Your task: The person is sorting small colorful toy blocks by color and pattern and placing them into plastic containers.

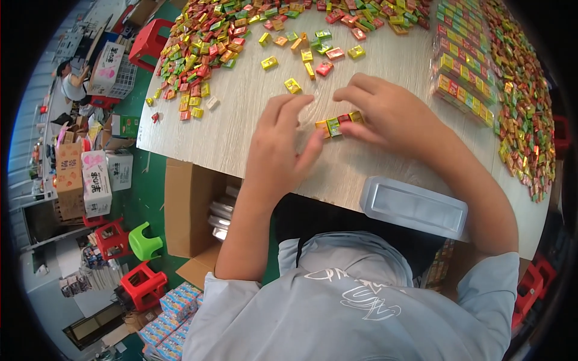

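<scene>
A short row of small wrapped sweets (334,125), yellow, green and red, lies on the table between my hands. My left hand (274,147) is to the left of the row, its fingers curved and apart with nothing in them. Over the right end of the row is my right hand (391,114), fingers spread and thumb at or very near the last sweets; whether it touches them I cannot tell. A single yellow sweet (292,86) lies just beyond my left fingertips. An empty clear plastic tray (415,207) rests at the table's front edge, by my right forearm.
Loose sweets (205,57) are heaped at the far left and back, with another heap (524,120) at the right. Filled clear packs (463,72) stand at the back right. Below the table's left edge is an open cardboard box (189,207); red stools (143,286) stand on the green floor.
</scene>
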`<state>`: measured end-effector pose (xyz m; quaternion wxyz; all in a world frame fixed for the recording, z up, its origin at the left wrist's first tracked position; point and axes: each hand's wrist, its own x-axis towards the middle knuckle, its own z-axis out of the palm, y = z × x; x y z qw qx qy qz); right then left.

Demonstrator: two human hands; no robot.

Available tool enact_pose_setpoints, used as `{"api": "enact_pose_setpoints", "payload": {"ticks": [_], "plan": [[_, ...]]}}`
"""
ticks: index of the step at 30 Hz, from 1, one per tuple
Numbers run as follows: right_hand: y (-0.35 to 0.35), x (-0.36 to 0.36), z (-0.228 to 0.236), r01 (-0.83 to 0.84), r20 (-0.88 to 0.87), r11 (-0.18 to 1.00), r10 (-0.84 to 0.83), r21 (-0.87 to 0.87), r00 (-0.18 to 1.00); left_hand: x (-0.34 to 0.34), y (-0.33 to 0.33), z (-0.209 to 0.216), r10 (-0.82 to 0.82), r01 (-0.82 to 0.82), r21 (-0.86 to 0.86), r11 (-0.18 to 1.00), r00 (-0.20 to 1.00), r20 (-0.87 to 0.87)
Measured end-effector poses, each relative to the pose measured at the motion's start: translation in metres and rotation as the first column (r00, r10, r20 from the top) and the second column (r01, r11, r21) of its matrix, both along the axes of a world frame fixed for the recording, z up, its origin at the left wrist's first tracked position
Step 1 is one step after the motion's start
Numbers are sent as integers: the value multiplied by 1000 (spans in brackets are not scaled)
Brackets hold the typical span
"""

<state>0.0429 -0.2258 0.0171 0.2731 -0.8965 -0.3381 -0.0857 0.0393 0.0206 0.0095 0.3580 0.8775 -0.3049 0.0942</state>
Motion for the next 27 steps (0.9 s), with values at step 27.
{"api": "enact_pose_setpoints", "payload": {"ticks": [27], "plan": [[-29,-5,18,8,-110,997,-17,-82,994,-9,22,6,-53,27,216,976,992,115]]}}
